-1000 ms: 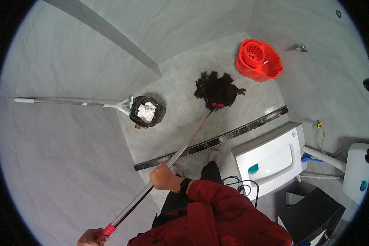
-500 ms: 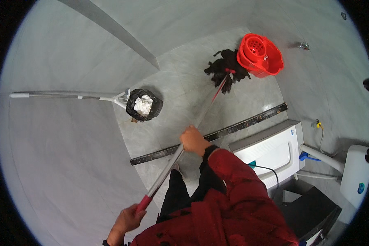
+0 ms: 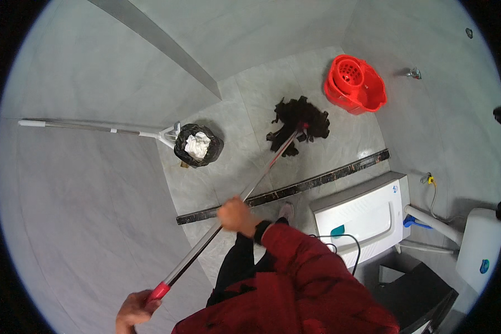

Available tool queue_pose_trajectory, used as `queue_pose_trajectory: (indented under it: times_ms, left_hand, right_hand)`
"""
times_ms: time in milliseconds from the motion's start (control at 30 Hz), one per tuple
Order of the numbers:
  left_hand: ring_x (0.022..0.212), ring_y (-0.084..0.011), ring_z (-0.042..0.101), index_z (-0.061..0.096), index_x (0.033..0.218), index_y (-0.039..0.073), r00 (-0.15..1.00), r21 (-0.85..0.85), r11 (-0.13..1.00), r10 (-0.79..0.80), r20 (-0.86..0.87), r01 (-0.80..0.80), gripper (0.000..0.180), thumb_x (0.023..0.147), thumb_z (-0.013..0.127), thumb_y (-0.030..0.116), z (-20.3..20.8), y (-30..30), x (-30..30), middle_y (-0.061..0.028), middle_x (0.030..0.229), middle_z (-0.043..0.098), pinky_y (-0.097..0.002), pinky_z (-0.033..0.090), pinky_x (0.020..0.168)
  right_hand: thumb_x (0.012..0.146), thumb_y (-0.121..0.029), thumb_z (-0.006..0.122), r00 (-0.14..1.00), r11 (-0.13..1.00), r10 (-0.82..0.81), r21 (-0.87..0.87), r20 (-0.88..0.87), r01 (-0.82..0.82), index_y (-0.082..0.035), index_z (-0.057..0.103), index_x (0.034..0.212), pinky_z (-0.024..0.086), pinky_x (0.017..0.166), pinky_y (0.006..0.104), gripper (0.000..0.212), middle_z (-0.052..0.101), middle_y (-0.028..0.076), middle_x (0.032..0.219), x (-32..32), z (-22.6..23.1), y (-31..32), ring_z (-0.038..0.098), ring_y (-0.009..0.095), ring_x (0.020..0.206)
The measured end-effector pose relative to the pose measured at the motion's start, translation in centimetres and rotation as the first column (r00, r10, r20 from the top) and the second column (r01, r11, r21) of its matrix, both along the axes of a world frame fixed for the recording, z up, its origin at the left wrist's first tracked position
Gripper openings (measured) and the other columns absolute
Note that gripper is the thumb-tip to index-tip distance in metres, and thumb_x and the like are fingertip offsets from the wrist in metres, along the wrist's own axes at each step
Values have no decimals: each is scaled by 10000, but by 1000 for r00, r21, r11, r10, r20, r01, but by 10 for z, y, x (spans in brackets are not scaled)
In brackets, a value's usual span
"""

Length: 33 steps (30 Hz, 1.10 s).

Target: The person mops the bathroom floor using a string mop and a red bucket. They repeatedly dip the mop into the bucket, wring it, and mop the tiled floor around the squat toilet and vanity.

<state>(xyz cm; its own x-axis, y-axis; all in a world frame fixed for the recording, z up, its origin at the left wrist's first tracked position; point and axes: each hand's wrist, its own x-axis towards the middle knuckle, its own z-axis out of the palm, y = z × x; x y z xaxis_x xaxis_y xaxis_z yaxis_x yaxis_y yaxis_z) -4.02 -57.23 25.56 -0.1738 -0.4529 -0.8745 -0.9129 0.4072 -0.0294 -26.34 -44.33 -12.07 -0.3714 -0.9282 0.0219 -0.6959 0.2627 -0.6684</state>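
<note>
I hold a long mop with a metal handle (image 3: 261,178) and a red grip at its near end. My left hand (image 3: 134,312) is closed on the red grip at the bottom of the view. My right hand (image 3: 236,215) grips the shaft halfway along. The black string mop head (image 3: 298,122) lies spread on the grey tiled floor, a short way from a red mop bucket (image 3: 355,84) with a wringer basket.
A small bin lined with a black bag (image 3: 198,146) holds white paper, with a second long-handled tool (image 3: 94,128) leaning beside it. A dark threshold strip (image 3: 317,181) crosses the floor. A white toilet cistern (image 3: 359,217) stands at my right.
The mop head has been pulled back from beside the red bucket toward the middle of the floor. My hands have shifted along with the handle.
</note>
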Motion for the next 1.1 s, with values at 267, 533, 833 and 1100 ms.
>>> queue_pose_trajectory:
  times_ms: [267, 533, 833, 1100]
  left_hand:
    - [771, -393, 670, 671, 1082, 88, 956, -1, 992, -119, -268, 124, 314, 884, 682, 331, -116, 15, -39, -196, 798, 683, -440, 521, 677]
    - [789, -273, 627, 659, 1108, 41, 979, 49, 997, 73, -190, -65, 296, 937, 626, 280, -33, -41, 109, -132, 832, 676, -372, 503, 683]
    - [761, -96, 546, 630, 1187, 14, 756, 385, 776, 608, -243, -500, 324, 969, 626, 253, 2, -61, 147, 29, 861, 609, -257, 469, 656]
    - [837, -406, 667, 656, 1091, 53, 956, 84, 982, 182, -232, -166, 347, 906, 642, 346, -102, -92, -41, -219, 855, 682, -447, 520, 725]
  right_hand:
    - [681, -273, 728, 981, 991, 33, 130, -192, -7, -94, 722, 690, 451, 795, 468, 179, 680, 129, 752, -98, -51, 19, 639, 312, 870]
    - [622, -224, 687, 956, 966, 248, 110, -156, -232, -115, 673, 611, 474, 652, 467, 110, 652, 113, 665, 66, -27, -54, 662, 316, 707]
    - [615, -179, 704, 932, 925, 363, 124, -8, -360, -98, 689, 651, 480, 739, 472, 90, 659, 122, 698, 109, -7, -126, 651, 338, 711]
    - [585, -248, 722, 935, 984, 148, -52, -322, -173, -148, 643, 595, 437, 701, 436, 127, 630, 74, 645, -115, -64, -147, 628, 303, 689]
